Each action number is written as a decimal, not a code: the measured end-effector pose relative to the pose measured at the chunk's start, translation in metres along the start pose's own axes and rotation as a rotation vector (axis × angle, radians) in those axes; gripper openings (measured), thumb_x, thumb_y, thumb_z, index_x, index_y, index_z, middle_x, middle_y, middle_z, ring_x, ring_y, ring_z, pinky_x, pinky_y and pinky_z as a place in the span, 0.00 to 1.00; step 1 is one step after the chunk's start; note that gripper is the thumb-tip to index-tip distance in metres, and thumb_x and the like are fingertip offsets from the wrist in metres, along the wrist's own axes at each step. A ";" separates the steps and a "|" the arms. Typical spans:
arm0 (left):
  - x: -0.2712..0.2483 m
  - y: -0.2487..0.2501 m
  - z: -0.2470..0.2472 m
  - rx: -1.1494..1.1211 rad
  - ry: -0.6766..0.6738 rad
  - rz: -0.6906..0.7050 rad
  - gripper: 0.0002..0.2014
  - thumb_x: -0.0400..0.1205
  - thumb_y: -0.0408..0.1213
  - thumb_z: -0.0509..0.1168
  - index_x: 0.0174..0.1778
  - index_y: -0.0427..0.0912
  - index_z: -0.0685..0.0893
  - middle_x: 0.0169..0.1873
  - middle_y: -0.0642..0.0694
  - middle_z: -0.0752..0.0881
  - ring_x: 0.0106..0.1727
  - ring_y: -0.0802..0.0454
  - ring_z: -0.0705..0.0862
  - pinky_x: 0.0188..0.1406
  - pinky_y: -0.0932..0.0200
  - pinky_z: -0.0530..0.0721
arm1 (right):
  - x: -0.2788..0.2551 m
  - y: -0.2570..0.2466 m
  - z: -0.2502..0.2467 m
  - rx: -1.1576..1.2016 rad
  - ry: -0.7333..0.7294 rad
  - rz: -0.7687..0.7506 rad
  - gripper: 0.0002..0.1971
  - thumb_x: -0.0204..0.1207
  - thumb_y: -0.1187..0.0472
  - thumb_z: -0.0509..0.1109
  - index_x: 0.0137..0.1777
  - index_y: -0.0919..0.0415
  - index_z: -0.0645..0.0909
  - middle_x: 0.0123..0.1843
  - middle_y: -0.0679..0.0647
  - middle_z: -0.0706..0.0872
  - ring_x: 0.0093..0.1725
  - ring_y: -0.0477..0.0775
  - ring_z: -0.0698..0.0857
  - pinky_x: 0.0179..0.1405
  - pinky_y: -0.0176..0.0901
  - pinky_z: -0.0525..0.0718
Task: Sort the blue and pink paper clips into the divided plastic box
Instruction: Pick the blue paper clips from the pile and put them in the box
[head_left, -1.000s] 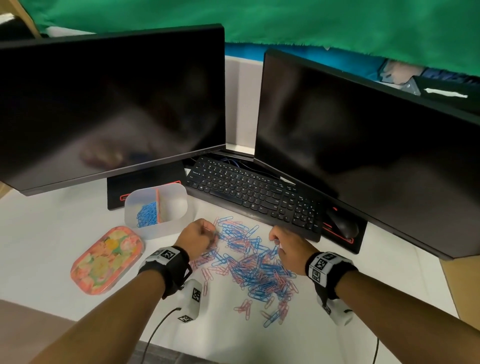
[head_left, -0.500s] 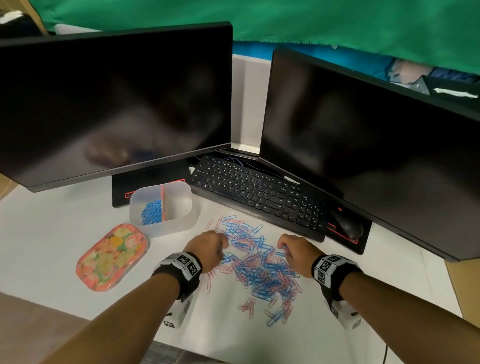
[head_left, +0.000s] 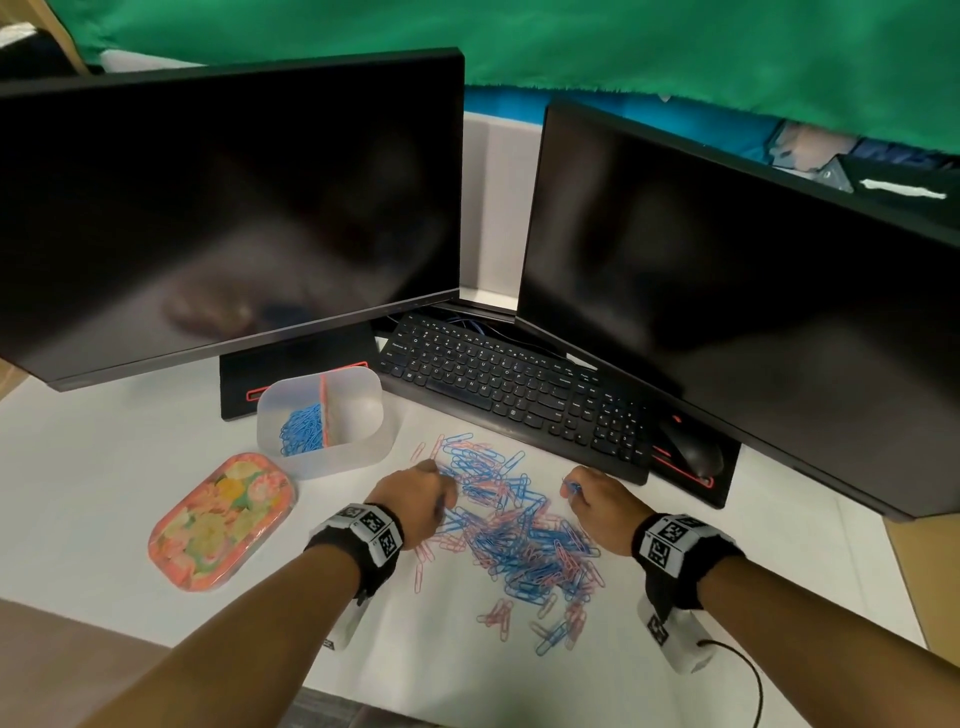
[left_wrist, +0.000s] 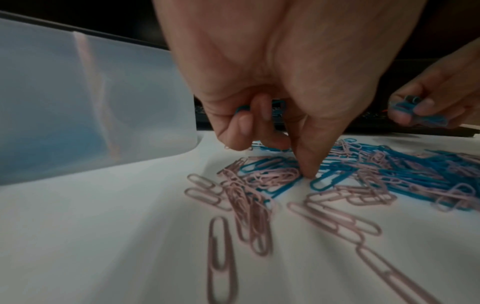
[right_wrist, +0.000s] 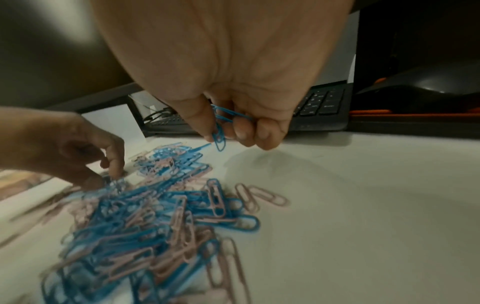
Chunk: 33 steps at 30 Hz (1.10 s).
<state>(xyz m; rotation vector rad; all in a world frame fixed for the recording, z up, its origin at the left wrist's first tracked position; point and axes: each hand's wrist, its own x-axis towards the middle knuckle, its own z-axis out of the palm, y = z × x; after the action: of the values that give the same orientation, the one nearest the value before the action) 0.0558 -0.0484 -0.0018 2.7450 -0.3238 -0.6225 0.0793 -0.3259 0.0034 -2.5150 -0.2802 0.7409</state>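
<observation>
A mixed pile of blue and pink paper clips (head_left: 519, 535) lies on the white desk. The clear divided box (head_left: 332, 457) stands up and left of it, with blue clips (head_left: 304, 428) in its left compartment; no clips show in the right one. My left hand (head_left: 423, 493) is at the pile's left edge; in the left wrist view a fingertip (left_wrist: 309, 172) presses down among the clips while curled fingers hold blue clips (left_wrist: 241, 109). My right hand (head_left: 587, 493) hovers at the pile's upper right edge, pinching several blue clips (right_wrist: 219, 131).
A floral pink lid (head_left: 221, 519) lies left of the pile. A black keyboard (head_left: 519, 389) and mouse (head_left: 693, 452) sit just behind it, under two dark monitors (head_left: 228, 208). A cable (head_left: 748, 680) trails from my right wrist.
Both hands have slid back toward me along the pile's edges. My right hand has lifted off the pile with blue clips in its fingers.
</observation>
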 end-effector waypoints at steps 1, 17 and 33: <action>0.000 0.000 0.000 -0.006 -0.005 -0.007 0.10 0.77 0.35 0.64 0.50 0.52 0.84 0.51 0.51 0.78 0.48 0.47 0.85 0.46 0.58 0.82 | 0.000 -0.003 0.000 0.026 -0.001 0.018 0.09 0.85 0.60 0.56 0.51 0.64 0.76 0.52 0.58 0.81 0.52 0.55 0.79 0.54 0.45 0.76; -0.038 -0.022 -0.054 -1.434 0.125 -0.327 0.15 0.82 0.23 0.58 0.59 0.39 0.84 0.27 0.50 0.68 0.23 0.57 0.63 0.21 0.65 0.65 | 0.019 -0.121 -0.005 0.906 -0.263 0.122 0.11 0.83 0.71 0.54 0.53 0.67 0.79 0.32 0.61 0.83 0.26 0.57 0.80 0.22 0.40 0.74; -0.063 -0.098 -0.115 -1.733 0.485 -0.672 0.16 0.84 0.49 0.60 0.59 0.41 0.80 0.42 0.41 0.80 0.43 0.49 0.81 0.42 0.56 0.83 | 0.079 -0.274 0.008 0.988 -0.321 0.120 0.07 0.82 0.70 0.57 0.46 0.67 0.76 0.40 0.66 0.83 0.39 0.63 0.85 0.45 0.53 0.86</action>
<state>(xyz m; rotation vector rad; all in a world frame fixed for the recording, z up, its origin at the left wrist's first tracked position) 0.0670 0.0884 0.0874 1.1165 0.8764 -0.1170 0.1256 -0.0628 0.1043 -1.4868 0.1235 1.0114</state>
